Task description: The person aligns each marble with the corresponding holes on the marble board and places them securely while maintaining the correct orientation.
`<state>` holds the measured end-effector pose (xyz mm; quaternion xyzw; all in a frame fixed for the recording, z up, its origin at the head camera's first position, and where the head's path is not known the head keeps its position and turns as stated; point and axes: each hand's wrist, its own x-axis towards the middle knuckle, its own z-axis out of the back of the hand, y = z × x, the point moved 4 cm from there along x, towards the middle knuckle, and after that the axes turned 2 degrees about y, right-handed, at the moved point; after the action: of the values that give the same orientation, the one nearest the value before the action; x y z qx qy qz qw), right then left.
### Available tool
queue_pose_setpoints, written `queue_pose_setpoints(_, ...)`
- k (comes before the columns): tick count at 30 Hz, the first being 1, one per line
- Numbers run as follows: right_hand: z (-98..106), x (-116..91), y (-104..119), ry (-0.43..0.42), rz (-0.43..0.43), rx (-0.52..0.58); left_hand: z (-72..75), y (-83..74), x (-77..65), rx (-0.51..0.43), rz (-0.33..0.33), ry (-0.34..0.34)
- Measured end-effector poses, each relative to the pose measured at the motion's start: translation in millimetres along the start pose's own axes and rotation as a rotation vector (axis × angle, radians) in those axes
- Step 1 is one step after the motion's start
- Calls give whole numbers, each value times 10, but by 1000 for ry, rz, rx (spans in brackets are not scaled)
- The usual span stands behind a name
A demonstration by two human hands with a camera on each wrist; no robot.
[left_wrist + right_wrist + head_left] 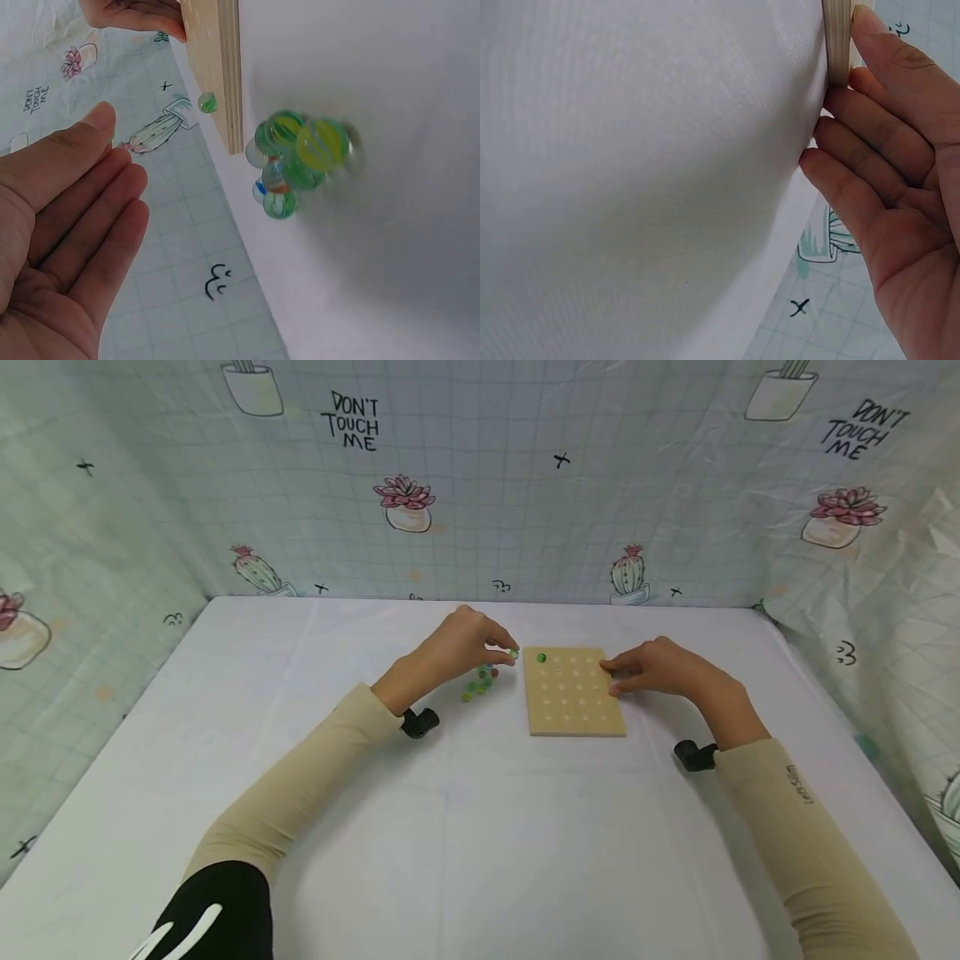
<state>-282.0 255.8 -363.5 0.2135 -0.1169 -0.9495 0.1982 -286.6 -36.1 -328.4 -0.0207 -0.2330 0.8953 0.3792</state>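
Observation:
In the head view my left hand point(468, 639) pinches a green marble point(513, 653) between thumb and fingertips, just off the left edge of a square wooden board point(573, 724). The left wrist view barely shows that marble, as thumb and fingers cover it. Rows of small hollows mark the board, and one green marble point(542, 657) sits in the far left hollow. Beneath the left hand lies a cluster of glass marbles point(304, 154), green, yellow, clear and with coloured swirls. My right hand point(663, 668) holds the board's right edge, thumb on its top and fingers against its side.
A white cloth point(480, 843) covers the table under the board and marbles. Behind it hangs a printed curtain point(480, 460) with cactus pictures, which also runs along both sides. Black wrist mounts point(420, 722) sit below both wrists.

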Motion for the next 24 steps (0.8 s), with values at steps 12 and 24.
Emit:
queue_pose_setpoints(12,-14,20,-2,-25,32,7,-153,16,277,-198,67,-42)
queue_pose_setpoints(24,21,-25,-5,-13,19,-4,-342,58,465,-328,96,-68)
